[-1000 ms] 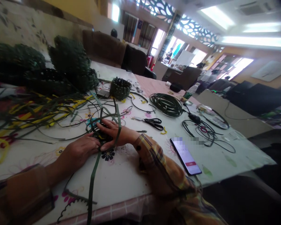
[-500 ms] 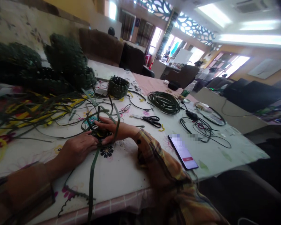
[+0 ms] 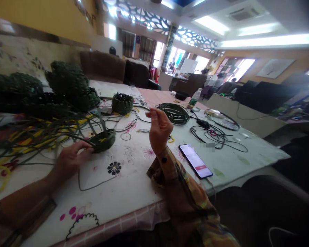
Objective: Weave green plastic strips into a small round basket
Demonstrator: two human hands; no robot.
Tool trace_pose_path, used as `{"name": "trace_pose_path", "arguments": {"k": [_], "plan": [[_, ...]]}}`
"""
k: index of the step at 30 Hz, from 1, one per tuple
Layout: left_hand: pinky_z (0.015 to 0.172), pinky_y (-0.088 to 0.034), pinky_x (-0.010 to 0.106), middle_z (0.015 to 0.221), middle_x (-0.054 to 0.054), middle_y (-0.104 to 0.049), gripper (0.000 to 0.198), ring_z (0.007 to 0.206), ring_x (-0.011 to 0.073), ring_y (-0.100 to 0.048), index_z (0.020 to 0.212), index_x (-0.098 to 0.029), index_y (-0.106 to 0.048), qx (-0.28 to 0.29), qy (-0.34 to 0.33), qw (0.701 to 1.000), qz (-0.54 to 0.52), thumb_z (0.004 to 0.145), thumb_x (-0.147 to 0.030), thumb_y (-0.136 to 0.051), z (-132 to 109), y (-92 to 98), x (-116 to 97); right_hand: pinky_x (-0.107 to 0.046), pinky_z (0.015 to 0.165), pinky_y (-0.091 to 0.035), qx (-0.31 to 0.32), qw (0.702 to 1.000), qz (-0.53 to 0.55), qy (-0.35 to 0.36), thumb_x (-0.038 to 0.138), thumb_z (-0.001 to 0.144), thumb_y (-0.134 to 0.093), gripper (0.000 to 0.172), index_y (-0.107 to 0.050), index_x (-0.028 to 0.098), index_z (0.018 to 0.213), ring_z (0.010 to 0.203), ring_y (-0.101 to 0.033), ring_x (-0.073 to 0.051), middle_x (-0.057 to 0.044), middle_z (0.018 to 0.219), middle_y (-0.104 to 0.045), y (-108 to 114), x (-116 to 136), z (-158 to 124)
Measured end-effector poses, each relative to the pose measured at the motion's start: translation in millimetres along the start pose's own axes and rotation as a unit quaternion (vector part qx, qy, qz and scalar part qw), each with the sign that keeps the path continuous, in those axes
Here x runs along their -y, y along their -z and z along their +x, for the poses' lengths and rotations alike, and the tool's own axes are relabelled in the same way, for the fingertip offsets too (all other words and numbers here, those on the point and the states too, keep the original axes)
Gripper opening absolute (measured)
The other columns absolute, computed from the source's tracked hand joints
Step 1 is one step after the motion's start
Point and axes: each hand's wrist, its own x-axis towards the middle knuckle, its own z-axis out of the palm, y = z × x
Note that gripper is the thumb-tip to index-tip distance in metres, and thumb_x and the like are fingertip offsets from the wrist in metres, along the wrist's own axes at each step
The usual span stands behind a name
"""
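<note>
The small woven piece (image 3: 107,142) lies on the table (image 3: 134,185), beyond the black printed flower and beside the tangle of loose strips (image 3: 78,124). Its near-left edge is apparently pinched by the thumb and fingers of the left hand (image 3: 72,156), though the fingertips are blurred. The right hand (image 3: 159,127) is raised well clear of the piece, with its fingers folded and fingertips brought together; whether a thin strip is gripped there cannot be told.

For neat work, the piece is best held flat against the table by the left hand, so that it is not tipped by a pull. Any strip should be drawn evenly, without twisting, and the upright strip (image 3: 102,121) should not be bent. Snagging on the loose strips should be guarded against, as should the scissors (image 3: 143,130), partly hidden behind the right hand.
</note>
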Motion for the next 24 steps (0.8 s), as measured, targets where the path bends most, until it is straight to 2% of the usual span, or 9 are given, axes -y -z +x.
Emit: {"name": "trace_pose_path", "arguments": {"k": [2, 4, 6, 8, 12, 15, 17, 20, 24], "plan": [[0.069, -0.050, 0.025, 0.074, -0.001, -0.070, 0.023, 0.071, 0.0175, -0.061, 0.076, -0.020, -0.068, -0.044, 0.073, 0.993, -0.082, 0.074, -0.041, -0.075, 9, 11.2, -4, -0.036, 0.086, -0.056, 0.021, 0.999, -0.028, -0.029, 0.038, 0.096, -0.049, 0.026, -0.068, 0.021, 0.099, 0.079, -0.068, -0.016, -0.002, 0.082, -0.070, 0, -17, -6], [0.065, -0.049, 0.019, 0.066, -0.003, -0.066, 0.022, 0.067, 0.0127, -0.057, 0.073, -0.019, -0.066, -0.091, 0.119, 0.966, -0.209, 0.071, -0.036, -0.080, 17, 21.5, -11, -0.034, 0.082, -0.055, 0.090, 0.993, -0.051, -0.057, 0.038, 0.094, -0.050, 0.026, -0.068, 0.020, 0.097, 0.076, -0.067, -0.016, -0.002, 0.078, -0.069, -8, -35, -15], [0.071, -0.051, 0.017, 0.068, -0.003, -0.066, 0.024, 0.071, 0.0107, -0.058, 0.070, -0.017, -0.065, -0.117, 0.138, 0.932, -0.315, 0.067, -0.030, -0.084, 24, 28.8, -19, -0.034, 0.082, -0.055, 0.168, 0.980, -0.060, -0.084, 0.042, 0.093, -0.053, 0.029, -0.069, 0.019, 0.103, 0.080, -0.067, -0.017, -0.004, 0.085, -0.071, -20, -49, -26], [0.079, -0.054, 0.018, 0.076, -0.001, -0.070, 0.024, 0.078, 0.0114, -0.062, 0.070, -0.016, -0.065, -0.117, 0.134, 0.911, -0.372, 0.066, -0.027, -0.086, 28, 31.9, -27, -0.035, 0.081, -0.056, 0.230, 0.967, -0.036, -0.102, 0.046, 0.089, -0.060, 0.044, -0.063, 0.020, 0.124, 0.085, -0.067, -0.018, -0.008, 0.105, -0.070, -31, -52, -38], [0.079, -0.057, 0.020, 0.080, 0.000, -0.071, 0.022, 0.077, 0.0112, -0.063, 0.070, -0.015, -0.065, -0.091, 0.122, 0.892, -0.425, 0.069, -0.024, -0.084, 33, 25.3, -36, -0.031, 0.082, -0.057, 0.332, 0.937, 0.059, -0.086, 0.052, 0.077, -0.075, 0.088, -0.035, 0.028, 0.152, 0.124, -0.054, -0.024, -0.012, 0.151, -0.040, -38, -36, -52], [0.075, -0.059, 0.020, 0.078, 0.002, -0.070, 0.025, 0.075, 0.0124, -0.064, 0.068, -0.014, -0.064, -0.053, 0.148, 0.883, -0.443, 0.065, -0.025, -0.087, 32, 14.4, -39, -0.032, 0.087, -0.058, 0.371, 0.917, 0.104, -0.105, 0.051, 0.074, -0.078, 0.109, -0.012, 0.035, 0.158, 0.141, -0.037, -0.027, -0.010, 0.164, -0.011, -39, -24, -55], [0.073, -0.059, 0.021, 0.080, 0.003, -0.071, 0.029, 0.076, 0.0140, -0.064, 0.070, -0.013, -0.066, -0.035, 0.168, 0.878, -0.446, 0.060, -0.027, -0.090, 30, 7.8, -41, -0.035, 0.091, -0.057, 0.379, 0.910, 0.110, -0.128, 0.049, 0.074, -0.079, 0.116, 0.000, 0.036, 0.158, 0.144, -0.033, -0.029, -0.010, 0.166, -0.005, -40, -19, -56], [0.073, -0.059, 0.022, 0.081, 0.004, -0.071, 0.031, 0.076, 0.0147, -0.064, 0.075, -0.013, -0.068, -0.005, 0.189, 0.877, -0.441, 0.059, -0.029, -0.090, 25, 2.0, -40, -0.042, 0.099, -0.054, 0.373, 0.906, 0.130, -0.152, 0.046, 0.076, -0.079, 0.115, 0.000, 0.034, 0.159, 0.142, -0.037, -0.030, -0.011, 0.163, -0.019, -44, -17, -59], [0.072, -0.058, 0.022, 0.082, 0.003, -0.072, 0.032, 0.075, 0.0142, -0.064, 0.079, -0.014, -0.069, 0.004, 0.197, 0.873, -0.447, 0.060, -0.029, -0.090, 20, 0.0, -35, -0.042, 0.110, -0.045, 0.338, 0.912, 0.184, -0.143, 0.043, 0.075, -0.079, 0.097, -0.026, 0.026, 0.154, 0.133, -0.049, -0.026, -0.009, 0.148, -0.047, -48, -16, -66]]}}
